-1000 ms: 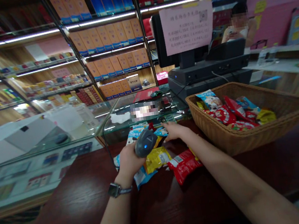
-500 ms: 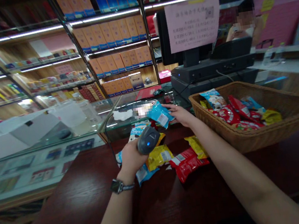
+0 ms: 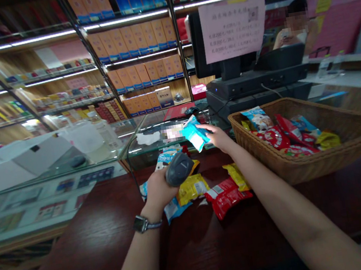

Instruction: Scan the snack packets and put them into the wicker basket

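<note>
"What does the left hand (image 3: pixel 162 189) have?"

"A scanner (image 3: pixel 178 170). The hand is closed round it, though most of those fingers are hidden from here. There's a watch (image 3: pixel 141 224) on that wrist."

"And the right hand (image 3: pixel 215 137)?"

"It grips a blue bag (image 3: pixel 195 134) by the right edge, fingers closed on the wrapper."

"Where's that bag, exactly?"

"Count from the scanner: one o'clock, held up off the counter (image 3: pixel 91 245), apart from the scanner. It's tilted, and its front is brightly lit."

"What lies round about?"

"At five o'clock a yellow bag (image 3: pixel 193 189), close by the left hand, with a pale blue packet (image 3: pixel 176 212) sticking out at half past six. At four o'clock there's a red bag (image 3: pixel 228 199), and a smaller yellow packet (image 3: pixel 235 174) just beside it, partly behind the right forearm. At eleven o'clock lies a white-and-blue bag (image 3: pixel 167 156), partly covered by the scanner."

"And the basket (image 3: pixel 309 168)?"

"Three o'clock, on the counter. Red, blue and yellow snacks (image 3: pixel 272 138) lie towards its left end."

"Farther off?"

"A screen (image 3: pixel 199 54) at one o'clock with a pink sheet (image 3: pixel 234 30) hanging on it, a person (image 3: pixel 302 36) towards two o'clock, and a white box (image 3: pixel 5 174) between nine and ten o'clock."
</note>
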Demonstrator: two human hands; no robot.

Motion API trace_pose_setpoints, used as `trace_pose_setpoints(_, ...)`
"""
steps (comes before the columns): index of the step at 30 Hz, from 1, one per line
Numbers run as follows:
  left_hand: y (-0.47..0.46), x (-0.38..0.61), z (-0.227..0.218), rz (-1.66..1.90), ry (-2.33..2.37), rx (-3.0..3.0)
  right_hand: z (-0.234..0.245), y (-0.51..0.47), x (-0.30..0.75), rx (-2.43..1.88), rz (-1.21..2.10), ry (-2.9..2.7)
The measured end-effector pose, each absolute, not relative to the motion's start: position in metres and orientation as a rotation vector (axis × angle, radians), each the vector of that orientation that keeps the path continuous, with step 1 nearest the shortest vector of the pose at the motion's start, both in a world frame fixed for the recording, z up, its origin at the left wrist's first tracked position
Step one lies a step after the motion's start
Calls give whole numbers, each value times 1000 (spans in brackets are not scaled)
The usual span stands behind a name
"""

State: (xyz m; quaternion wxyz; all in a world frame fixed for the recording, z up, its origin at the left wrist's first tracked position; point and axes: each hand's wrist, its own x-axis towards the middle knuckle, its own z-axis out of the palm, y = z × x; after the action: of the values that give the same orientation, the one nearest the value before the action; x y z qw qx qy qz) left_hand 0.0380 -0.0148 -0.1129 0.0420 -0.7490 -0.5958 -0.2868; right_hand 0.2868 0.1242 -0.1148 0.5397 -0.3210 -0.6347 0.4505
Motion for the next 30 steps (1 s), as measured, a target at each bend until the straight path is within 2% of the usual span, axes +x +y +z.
trace_pose_setpoints(11,-15,38,-114,-869,-1839,-2288,-121,136,294,-816,776,-1628)
trace_pose_setpoints(19,-12,37,-116,-879,-1821,-2310,-119,134,293,-868,718,-1553)
trace_pose_setpoints(23,-12,37,-117,-882,-1812,-2321,-99,123,293,-933,410,-1417)
trace_pose_setpoints(30,-13,38,-115,-871,-1822,-2312,-61,101,315,-1145,-274,-856)
